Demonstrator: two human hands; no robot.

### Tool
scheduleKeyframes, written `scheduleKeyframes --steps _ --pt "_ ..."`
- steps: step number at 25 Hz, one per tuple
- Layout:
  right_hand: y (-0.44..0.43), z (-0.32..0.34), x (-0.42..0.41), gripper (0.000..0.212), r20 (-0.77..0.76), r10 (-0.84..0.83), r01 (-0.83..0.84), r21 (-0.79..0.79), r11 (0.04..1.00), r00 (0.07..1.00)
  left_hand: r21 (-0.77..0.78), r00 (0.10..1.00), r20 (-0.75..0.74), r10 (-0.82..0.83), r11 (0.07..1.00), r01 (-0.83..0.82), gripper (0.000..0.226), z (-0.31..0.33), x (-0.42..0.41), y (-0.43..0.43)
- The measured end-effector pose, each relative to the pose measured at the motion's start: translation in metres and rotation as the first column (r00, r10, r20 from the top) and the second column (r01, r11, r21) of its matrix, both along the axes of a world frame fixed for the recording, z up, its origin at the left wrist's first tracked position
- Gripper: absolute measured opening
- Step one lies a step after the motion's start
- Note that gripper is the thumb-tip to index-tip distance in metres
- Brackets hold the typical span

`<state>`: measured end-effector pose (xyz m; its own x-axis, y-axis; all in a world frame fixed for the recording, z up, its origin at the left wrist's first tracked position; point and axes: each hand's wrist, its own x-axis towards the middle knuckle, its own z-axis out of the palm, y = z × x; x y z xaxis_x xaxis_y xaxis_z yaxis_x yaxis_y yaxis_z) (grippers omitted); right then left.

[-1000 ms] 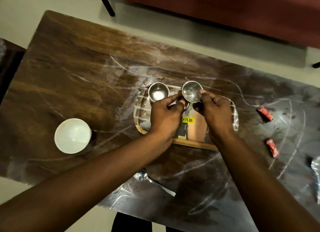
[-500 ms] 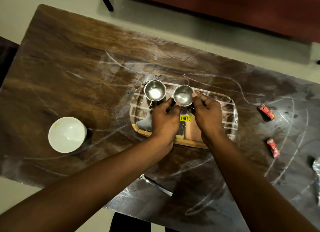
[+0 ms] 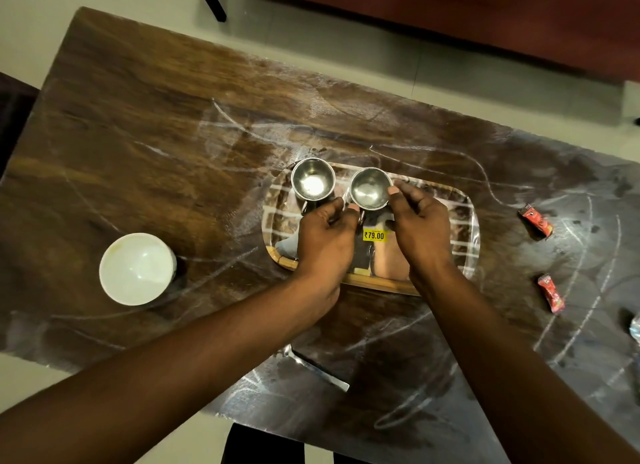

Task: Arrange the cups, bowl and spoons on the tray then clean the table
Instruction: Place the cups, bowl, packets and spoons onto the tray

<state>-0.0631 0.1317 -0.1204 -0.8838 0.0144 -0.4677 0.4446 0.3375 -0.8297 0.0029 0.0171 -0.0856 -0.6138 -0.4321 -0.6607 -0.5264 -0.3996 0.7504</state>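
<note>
Two steel cups stand side by side at the far left end of the patterned tray (image 3: 465, 217). Nothing touches the left cup (image 3: 313, 183). The right cup (image 3: 370, 188) is held from both sides: my left hand (image 3: 325, 242) pinches it near its handle, and my right hand (image 3: 420, 221) has its fingertips on the right rim. A white bowl (image 3: 138, 269) sits on the table well to the left of the tray. A steel spoon (image 3: 320, 368) lies near the front edge, partly hidden under my left forearm.
Two red wrappers (image 3: 536, 219) (image 3: 551, 293) lie on the dark marble-pattern table (image 3: 138, 134) to the right of the tray. A crumpled foil piece (image 3: 635, 328) shows at the right edge. A yellow price sticker (image 3: 374, 235) is on the tray. A sofa stands beyond the table.
Both hands have brought the right cup leftward and down onto the tray, close beside the left cup. The bowl, spoon and wrappers have not moved.
</note>
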Motion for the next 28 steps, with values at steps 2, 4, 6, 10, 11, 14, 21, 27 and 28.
scheduleKeyframes --steps 2,4,6,10,11,14,21,27,28 --pt "0.0 0.011 0.004 0.035 -0.079 -0.03 0.036 0.072 0.997 0.996 -0.032 0.999 -0.024 -0.049 0.998 0.048 0.019 0.012 0.018 -0.021" --pt "-0.007 0.03 0.014 0.033 -0.229 -0.054 0.078 0.098 0.992 0.972 -0.124 0.99 -0.081 -0.118 0.986 0.107 0.025 0.025 0.044 -0.054" --pt "-0.03 0.052 0.032 0.029 -0.338 -0.031 0.053 0.055 0.997 0.941 -0.352 0.977 -0.061 -0.205 0.92 0.171 0.024 0.036 0.072 -0.099" --pt "-0.102 0.065 0.08 0.026 -0.302 0.161 -0.192 -0.076 0.978 0.94 -0.733 0.984 0.112 -0.139 0.657 0.176 0.032 0.037 0.12 -0.197" --pt "-0.119 0.061 0.091 0.027 -0.27 0.22 -0.253 -0.097 0.962 0.938 -0.748 0.985 0.153 -0.078 0.643 0.167 0.038 0.033 0.131 -0.217" --pt "-0.169 0.039 0.123 0.036 -0.12 0.403 -0.418 -0.157 0.895 0.907 -0.669 0.962 0.266 0.057 0.73 0.141 0.048 0.02 0.165 -0.261" --pt "-0.229 -0.004 0.174 0.048 0.085 0.539 -0.521 -0.169 0.837 0.838 -0.323 0.944 0.248 0.216 0.938 -0.13 0.021 -0.015 0.194 -0.27" --pt "-0.234 -0.002 0.181 0.039 0.066 0.462 -0.456 -0.096 0.885 0.884 -0.292 0.969 0.13 0.212 0.942 -0.167 0.013 -0.017 0.192 -0.262" --pt "-0.23 0.002 0.179 0.038 0.062 0.445 -0.438 -0.099 0.893 0.893 -0.273 0.971 0.119 0.206 0.947 -0.167 0.014 -0.014 0.189 -0.261"
